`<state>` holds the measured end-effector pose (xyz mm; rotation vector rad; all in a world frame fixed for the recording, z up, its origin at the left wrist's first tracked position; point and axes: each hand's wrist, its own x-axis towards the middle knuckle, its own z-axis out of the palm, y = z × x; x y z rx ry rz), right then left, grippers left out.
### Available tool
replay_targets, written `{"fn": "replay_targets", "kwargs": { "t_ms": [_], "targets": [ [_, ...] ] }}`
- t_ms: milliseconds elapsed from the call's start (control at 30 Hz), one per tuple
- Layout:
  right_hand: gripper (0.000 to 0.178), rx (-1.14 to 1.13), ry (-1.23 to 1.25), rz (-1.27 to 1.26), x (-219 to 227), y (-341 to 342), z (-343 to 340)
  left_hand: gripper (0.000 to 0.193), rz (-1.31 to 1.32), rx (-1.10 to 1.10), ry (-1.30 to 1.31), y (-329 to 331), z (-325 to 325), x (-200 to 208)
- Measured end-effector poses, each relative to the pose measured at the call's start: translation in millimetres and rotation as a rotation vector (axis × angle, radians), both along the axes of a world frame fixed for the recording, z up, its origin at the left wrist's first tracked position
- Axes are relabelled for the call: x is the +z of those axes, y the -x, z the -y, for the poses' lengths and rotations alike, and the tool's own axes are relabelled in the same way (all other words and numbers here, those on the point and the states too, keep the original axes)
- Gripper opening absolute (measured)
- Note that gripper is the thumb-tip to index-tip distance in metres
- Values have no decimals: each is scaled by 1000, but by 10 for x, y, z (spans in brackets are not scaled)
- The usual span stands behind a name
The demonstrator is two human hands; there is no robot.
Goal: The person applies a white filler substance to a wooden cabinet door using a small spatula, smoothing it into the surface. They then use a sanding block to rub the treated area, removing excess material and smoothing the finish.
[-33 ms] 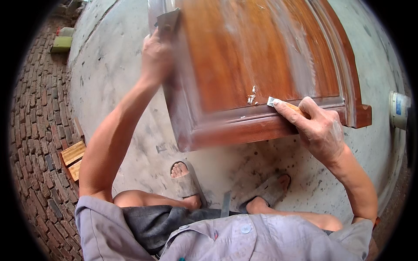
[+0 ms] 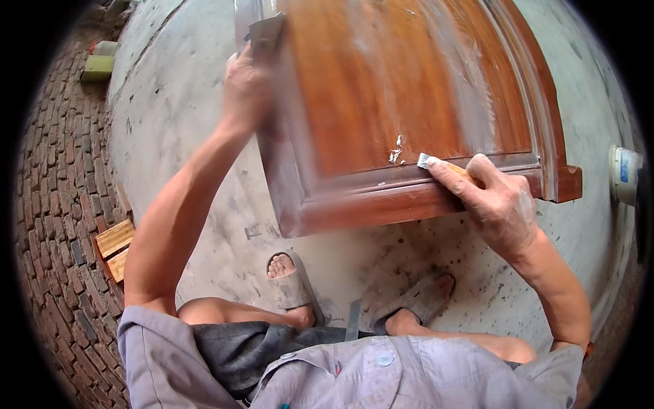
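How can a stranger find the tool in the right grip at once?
Find the large red-brown wooden panel at the top, then go right along its near edge. There the right grip holds a small tool. Unlike the dark flat piece in the left grip, it has an orange-brown handle and a pale tip.

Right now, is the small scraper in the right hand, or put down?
The scraper is in the right hand; fingers hold its orange handle over the panel.
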<state>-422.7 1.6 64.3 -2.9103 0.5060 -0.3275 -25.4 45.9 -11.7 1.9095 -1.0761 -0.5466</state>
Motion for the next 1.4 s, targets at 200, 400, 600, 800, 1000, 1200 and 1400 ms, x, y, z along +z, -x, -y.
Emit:
{"fn": "replay_targets", "kwargs": {
  "t_ms": [200,400,600,800,1000,1200,1400],
  "targets": [
    [59,-8,-86,-25,86,-133,-92,57,134,43,10,-27,2,0],
    [62,-68,-65,-54,76,-279,-171,53,135,40,14,-35,11,-70],
    [57,-105,-22,-85,84,-104,-283,51,106,0,70,43,-1,-1],
    [56,-113,-7,-27,41,-189,-248,55,192,58,36,5,-6,-43],
    [58,-149,-7,-70,63,-298,-198,56,288,-41,194,-34,16,-89],
    [57,-159,-6,-21,16,-171,-255,54,293,5,156,-16,41,-62],
    [56,-170,-33,-59,58,-194,-265,53,299,-21,136,32,19,10]
  ]
}}
